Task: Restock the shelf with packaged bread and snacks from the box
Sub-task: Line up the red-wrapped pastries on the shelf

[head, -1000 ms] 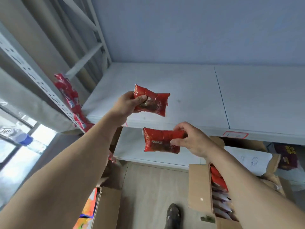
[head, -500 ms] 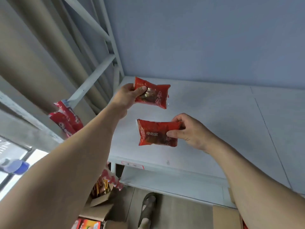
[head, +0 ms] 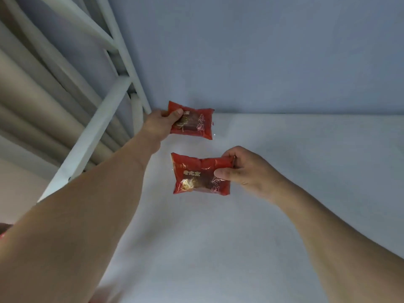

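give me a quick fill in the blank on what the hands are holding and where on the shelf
1. Each hand holds one ____ packet.
2. The left hand holds its packet near the back ____ corner of the shelf.
3. The right hand grips its packet by that packet's ____ end.
4. The packet closer to the wall is in the ____ hand.

Missing words: red; left; right; left

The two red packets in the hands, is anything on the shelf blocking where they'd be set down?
Nothing visible does. The shelf board under the left hand's packet and the right hand's packet is bare; only the corner frame post stands left of them.
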